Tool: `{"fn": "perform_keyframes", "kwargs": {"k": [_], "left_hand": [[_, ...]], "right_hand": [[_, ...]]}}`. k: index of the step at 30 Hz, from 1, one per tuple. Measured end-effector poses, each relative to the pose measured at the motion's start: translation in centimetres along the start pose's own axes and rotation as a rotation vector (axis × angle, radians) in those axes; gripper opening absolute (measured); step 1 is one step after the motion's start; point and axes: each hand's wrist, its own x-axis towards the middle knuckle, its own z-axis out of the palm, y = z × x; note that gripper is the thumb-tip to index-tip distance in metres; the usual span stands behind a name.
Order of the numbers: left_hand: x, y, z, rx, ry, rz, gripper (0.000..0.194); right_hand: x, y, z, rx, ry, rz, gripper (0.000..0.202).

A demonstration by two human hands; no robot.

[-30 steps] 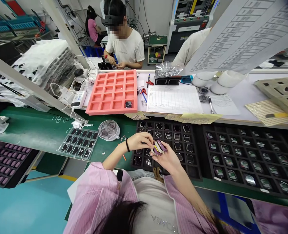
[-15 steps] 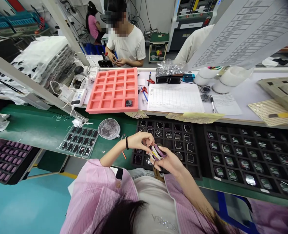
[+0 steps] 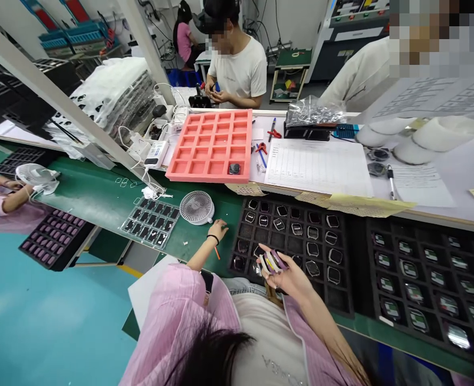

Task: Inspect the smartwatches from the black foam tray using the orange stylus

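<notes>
My right hand (image 3: 287,273) is wrapped round a few small rounded pieces (image 3: 272,261), white and purple with a yellow strip, over the left part of a black compartment tray (image 3: 261,236) that holds square watch-like frames. On the green bench my left hand (image 3: 218,229) reaches forward, just right of a small white fan (image 3: 197,208). Its fingertips are near the bench surface; whether they pinch anything is too small to tell. An orange stick (image 3: 217,252) lies beside my left wrist.
A pink foam tray (image 3: 210,170) stands on the raised shelf beside paper sheets (image 3: 317,166). Left of the fan is a clear tray of black parts (image 3: 150,221). Another black tray (image 3: 375,257) lies at right. People sit opposite, and a person's arms (image 3: 14,195) show at far left.
My left hand has let go of the pieces and moved left to the bench near the fan. My right hand still holds them. The view has turned left.
</notes>
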Motion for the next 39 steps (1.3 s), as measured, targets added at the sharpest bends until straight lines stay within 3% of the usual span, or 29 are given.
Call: {"fn": "perform_keyframes", "kwargs": {"k": [4,9,14,19,21,23,25,29,35,39], "left_hand": [[1.6,-2.4,1.5,0.075,0.183,-0.185,0.03],[3.3,-2.4,2.2,0.054,0.216,-0.228,0.033],[2.7,0.0,0.9,-0.052,0.136,-0.013,0.024],[-1.6,6.3,-0.9,-0.223,0.084,0.318,0.023],[-3.7,9.0,-1.8,-0.459,-0.078,0.59,0.024],[-5.1,11.1,-2.7,-0.604,-0.257,0.755,0.023],[-5.9,12.5,-3.2,-0.655,-0.355,0.861,0.022],[-5.7,13.3,-3.5,-0.651,-0.397,0.913,0.022],[-4.9,13.3,-4.1,-0.617,-0.552,0.917,0.026],[-4.9,13.9,-5.0,-0.491,-0.534,0.981,0.029]], "right_hand": [[-0.1,-1.0,-0.2,-0.019,0.042,-0.036,0.048],[0.2,-1.4,0.0,0.017,0.086,-0.059,0.045],[0.5,-2.3,0.8,0.101,0.104,-0.074,0.04],[0.6,-3.1,1.6,0.138,0.095,-0.058,0.036],[0.5,-3.3,1.9,0.147,0.064,-0.049,0.032],[0.3,-3.4,2.4,0.153,0.012,-0.044,0.027],[0.1,-3.4,2.8,0.16,-0.041,-0.043,0.022],[-0.4,-3.5,3.5,0.162,-0.107,-0.03,0.018],[-0.6,-3.3,3.9,0.07,-0.138,0.0,0.028],[-0.7,-3.3,4.0,0.059,-0.142,0.031,0.03]]}}
